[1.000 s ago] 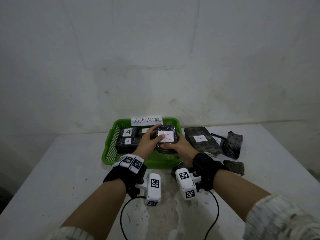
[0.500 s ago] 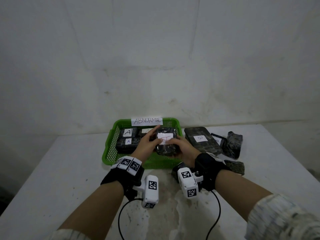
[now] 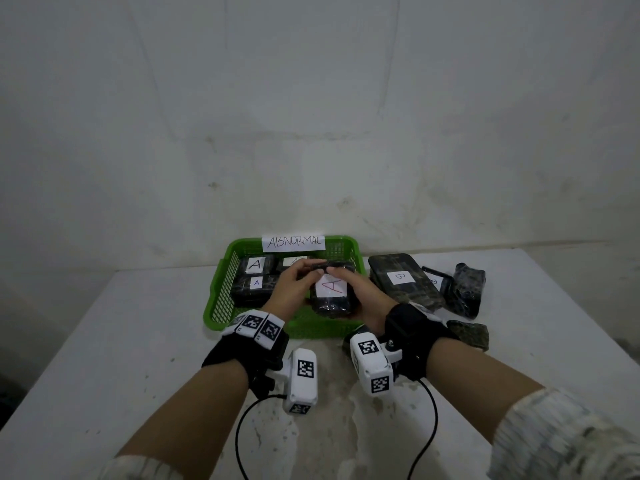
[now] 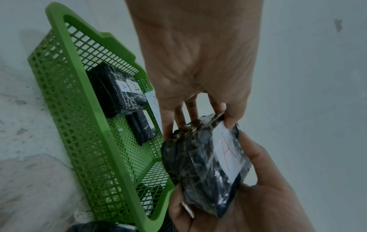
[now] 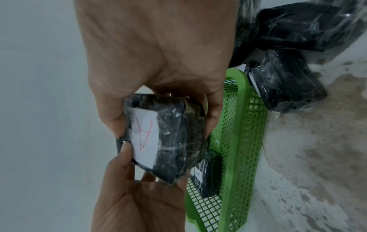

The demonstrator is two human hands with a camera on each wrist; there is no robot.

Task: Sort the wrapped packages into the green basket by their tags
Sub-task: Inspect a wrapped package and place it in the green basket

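Both hands hold one dark wrapped package (image 3: 331, 292) with a red "A" tag above the right front part of the green basket (image 3: 221, 296). My left hand (image 3: 298, 282) pinches its far left edge, thumb near the tag (image 4: 200, 119). My right hand (image 3: 360, 294) cups it from the right and underneath (image 5: 164, 124). The package (image 4: 206, 164) (image 5: 174, 138) tilts its tag up at me. Inside the basket (image 4: 79, 109) (image 5: 238, 125) lie three packages with "A" tags (image 3: 254, 265).
A white "ABNORMAL" label (image 3: 293, 242) is stuck on the basket's far rim. Right of the basket lie a large package tagged "B" (image 3: 401, 278), a black bundle (image 3: 465, 289) and a small one (image 3: 467, 336). A wall stands close behind the table.
The package has turned in my hands, so the red "A" now faces me upright, and it sits a little lower and nearer. My left fingers shifted onto its far edge.
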